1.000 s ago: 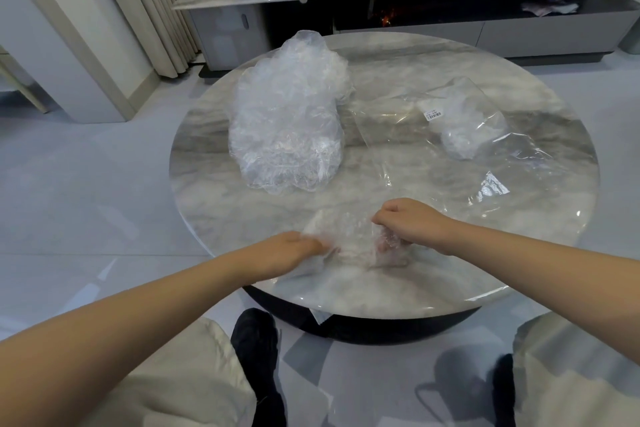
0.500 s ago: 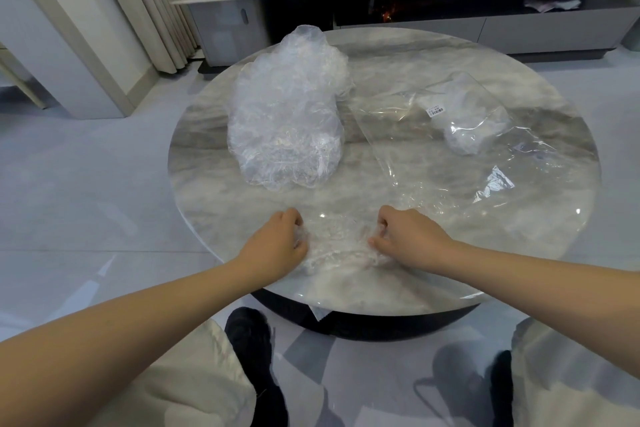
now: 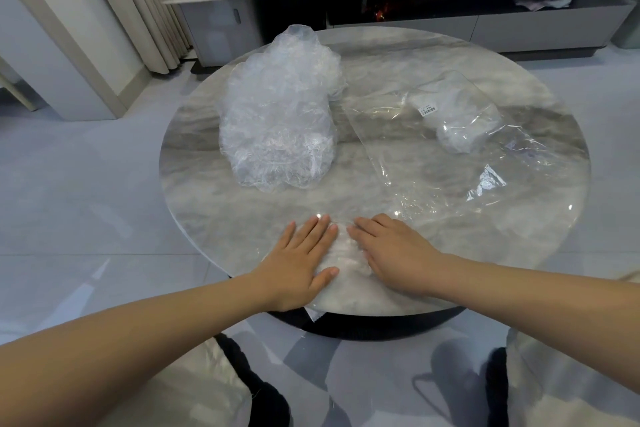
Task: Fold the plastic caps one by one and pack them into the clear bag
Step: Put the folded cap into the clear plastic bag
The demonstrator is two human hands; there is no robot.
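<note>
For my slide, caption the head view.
Both hands, left and right, flatten a plastic cap on the marble table.

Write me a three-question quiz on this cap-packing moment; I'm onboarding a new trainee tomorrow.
1. True or false: both hands lie flat on a plastic cap.
2. Where is the heap of unfolded caps? A) left of the clear bag B) on the floor
3. What does the clear bag already hold?

Key: 1 true, left hand and right hand press it; 2 A; 3 a small bundle of folded caps.
</note>
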